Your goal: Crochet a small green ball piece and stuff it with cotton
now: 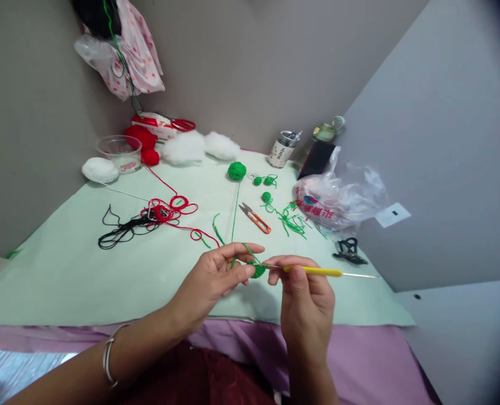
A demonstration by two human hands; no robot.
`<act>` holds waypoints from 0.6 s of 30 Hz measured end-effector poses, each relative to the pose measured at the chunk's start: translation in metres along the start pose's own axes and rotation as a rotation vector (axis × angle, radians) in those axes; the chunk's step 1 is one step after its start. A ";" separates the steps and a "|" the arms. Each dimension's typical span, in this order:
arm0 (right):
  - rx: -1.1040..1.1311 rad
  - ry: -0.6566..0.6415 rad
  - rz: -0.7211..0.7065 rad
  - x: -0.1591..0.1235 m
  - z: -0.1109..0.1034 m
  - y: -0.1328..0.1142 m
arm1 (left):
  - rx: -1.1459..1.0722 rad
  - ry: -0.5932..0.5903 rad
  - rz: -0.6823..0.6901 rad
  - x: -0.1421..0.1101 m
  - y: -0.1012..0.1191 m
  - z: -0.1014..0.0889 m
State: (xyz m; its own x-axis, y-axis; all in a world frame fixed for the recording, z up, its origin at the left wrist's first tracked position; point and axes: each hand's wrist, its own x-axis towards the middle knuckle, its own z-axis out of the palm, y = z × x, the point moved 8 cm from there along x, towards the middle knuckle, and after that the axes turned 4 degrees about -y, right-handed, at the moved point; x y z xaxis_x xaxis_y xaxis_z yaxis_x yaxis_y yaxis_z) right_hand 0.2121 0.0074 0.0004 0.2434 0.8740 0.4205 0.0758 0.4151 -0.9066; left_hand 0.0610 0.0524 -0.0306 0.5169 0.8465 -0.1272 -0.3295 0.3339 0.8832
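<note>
Between the thumb and fingers of my left hand (220,273) is a small green crochet piece (258,270). Green yarn (235,214) runs over the raised left index finger and back to a green yarn ball (237,170). My right hand (307,295) grips a crochet hook (317,271) by its yellow handle, and the thin metal tip meets the green piece. Past my hands lie orange-handled thread snips (256,218), with the blades pointing up and left. Small green crocheted balls (266,197) and green yarn scraps (292,220) are scattered to their right.
Tangled red yarn (178,208) and black cord (125,228) spread on the left. Behind them stand a clear plastic tub (121,154), white stuffing (184,147) and red yarn (140,136). A pen holder (281,151), plastic bag (342,197) and black claw clip (350,251) are at right.
</note>
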 end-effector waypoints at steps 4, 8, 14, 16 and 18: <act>-0.025 -0.018 0.000 0.001 0.000 -0.005 | -0.004 0.023 -0.002 -0.001 0.003 -0.003; -0.285 -0.047 -0.163 -0.004 0.005 -0.025 | 0.090 0.056 0.043 -0.002 0.004 -0.005; -0.715 -0.108 -0.567 -0.026 0.027 -0.035 | 0.006 0.099 0.050 -0.002 0.001 -0.001; -0.748 -0.085 -0.570 -0.026 0.027 -0.031 | -0.149 0.046 -0.063 0.000 -0.008 0.003; -0.604 -0.042 -0.477 -0.020 0.018 -0.028 | -0.265 0.018 -0.165 0.001 -0.015 0.003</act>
State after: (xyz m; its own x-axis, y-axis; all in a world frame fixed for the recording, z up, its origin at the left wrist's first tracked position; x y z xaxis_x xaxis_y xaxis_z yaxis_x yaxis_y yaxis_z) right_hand 0.1878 -0.0170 0.0185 0.0159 0.6491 0.7605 0.6813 0.5497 -0.4834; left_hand 0.0691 0.0468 -0.0422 0.5669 0.7786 -0.2691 -0.4383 0.5616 0.7018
